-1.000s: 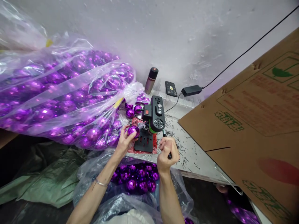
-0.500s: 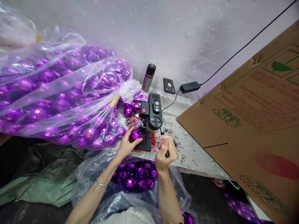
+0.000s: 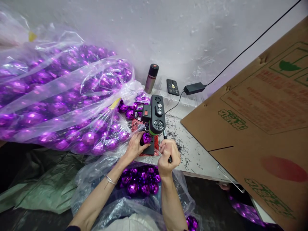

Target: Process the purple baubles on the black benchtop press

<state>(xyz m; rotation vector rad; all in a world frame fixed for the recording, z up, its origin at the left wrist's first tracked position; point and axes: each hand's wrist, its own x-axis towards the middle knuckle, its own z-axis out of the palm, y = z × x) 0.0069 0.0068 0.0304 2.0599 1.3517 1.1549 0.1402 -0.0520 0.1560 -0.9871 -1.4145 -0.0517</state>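
Observation:
My left hand (image 3: 136,146) is closed on a shiny purple faceted ball (image 3: 146,138), thumb below it and fingers behind. The ball sits under the head of a small black bench drill press (image 3: 157,112), over its dark base plate (image 3: 149,150). Whether a bit touches the ball is hidden. My right hand (image 3: 169,157) makes a fist around the black grip of the machine's lever handle (image 3: 165,136), to the right of the head. Below my forearms, an open plastic bag (image 3: 96,189) holds several more purple balls (image 3: 141,183).
A large clear bag of purple balls (image 3: 57,109) fills the left side. Behind the machine stand a bottle (image 3: 151,78), a phone (image 3: 172,87) and a power adapter (image 3: 194,88) with its cord. Dark shavings litter the table (image 3: 192,154). A cardboard box (image 3: 252,128) leans in at right.
My left hand has moved the ball rightward, from beside the base plate to beneath the machine's head. My right hand keeps its grip on the lever. The whole view has shifted slightly.

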